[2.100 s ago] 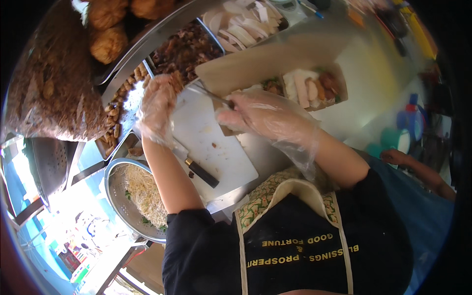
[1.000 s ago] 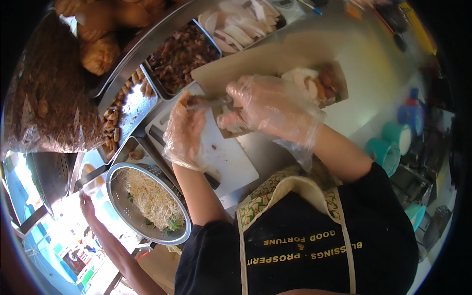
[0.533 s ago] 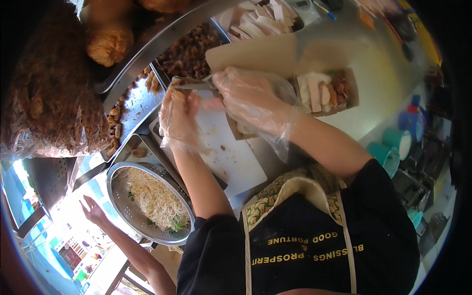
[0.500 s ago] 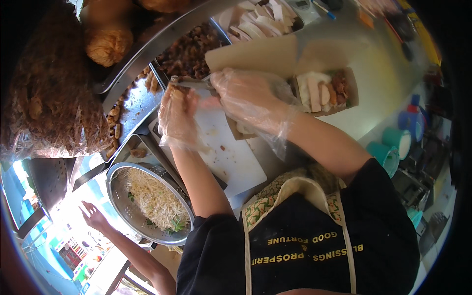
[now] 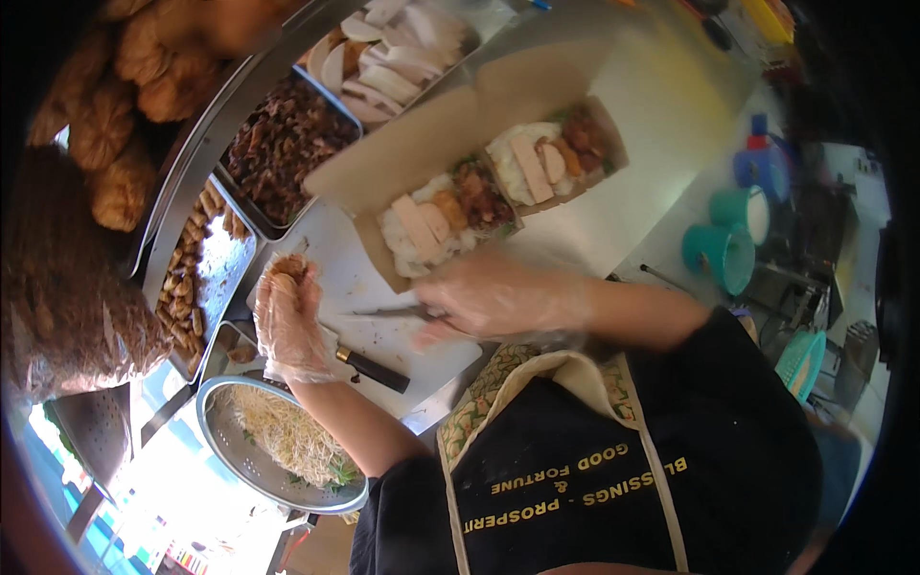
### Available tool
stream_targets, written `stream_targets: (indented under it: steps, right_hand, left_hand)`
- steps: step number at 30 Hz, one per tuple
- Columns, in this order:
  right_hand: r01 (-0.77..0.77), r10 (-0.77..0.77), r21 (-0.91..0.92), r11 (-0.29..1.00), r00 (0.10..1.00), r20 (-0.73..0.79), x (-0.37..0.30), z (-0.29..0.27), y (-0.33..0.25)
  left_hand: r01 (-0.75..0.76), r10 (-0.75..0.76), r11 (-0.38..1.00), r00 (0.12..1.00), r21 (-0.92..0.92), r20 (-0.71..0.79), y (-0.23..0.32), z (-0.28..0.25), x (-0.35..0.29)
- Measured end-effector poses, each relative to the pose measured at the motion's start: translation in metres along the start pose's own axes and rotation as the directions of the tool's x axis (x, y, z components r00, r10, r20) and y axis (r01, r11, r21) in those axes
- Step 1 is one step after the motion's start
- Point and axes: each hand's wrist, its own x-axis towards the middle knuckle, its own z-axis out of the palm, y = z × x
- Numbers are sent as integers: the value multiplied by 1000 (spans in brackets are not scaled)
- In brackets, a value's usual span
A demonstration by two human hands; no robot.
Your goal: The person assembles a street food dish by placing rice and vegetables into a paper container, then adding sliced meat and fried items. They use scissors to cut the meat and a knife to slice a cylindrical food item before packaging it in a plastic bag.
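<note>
My left hand (image 5: pixel 290 321), in a clear plastic glove, is closed around a small browned piece of food (image 5: pixel 289 266) above the white cutting board (image 5: pixel 441 358). My right hand (image 5: pixel 508 292), also gloved and blurred by motion, grips what look like scissors (image 5: pixel 388 312), their thin blades pointing left toward the left hand. A knife with a black handle (image 5: pixel 379 370) lies on the board below them. Just beyond the right hand, a brown paper food box (image 5: pixel 376 251) stands open, holding white rice, pale slices and dark red meat. A second, similarly filled box (image 5: pixel 616 144) adjoins it on the right.
Metal trays hold dark chopped meat (image 5: pixel 287 139), pale slices (image 5: pixel 402 57) and small brown pieces (image 5: pixel 182 287). A colander of bean sprouts (image 5: pixel 278 431) sits at lower left. A bag of brown food (image 5: pixel 77 278) bulges at far left. Teal containers (image 5: pixel 719 259) stand on the right.
My hands have drawn apart and come lower, the right one with the scissors. The view has shifted, showing both filled boxes and the knife more fully. Another person's arm at lower left is gone.
</note>
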Motion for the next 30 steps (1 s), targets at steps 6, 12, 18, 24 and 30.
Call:
stream_targets:
  steps: [6,12,18,24,30]
  right_hand:
    - [-100,99,-180,979,995,-11,-70,52,76]
    - [-162,134,-221,962,982,-134,-82,57,91]
    - [-209,171,-300,931,974,-148,-79,65,96]
    - [385,-501,-322,865,704,-502,-78,32,66]
    - [164,-305,-478,863,924,-233,-39,-91,-62]
  left_hand:
    - [-81,-69,921,928,380,366,-45,79,-9]
    - [-368,-185,365,871,855,454,-82,144,-6]
    - [-359,-41,111,930,927,365,-89,165,-13]
    - [-450,82,113,893,886,444,-73,151,-27]
    - [-488,420,396,850,778,319,20,102,-50]
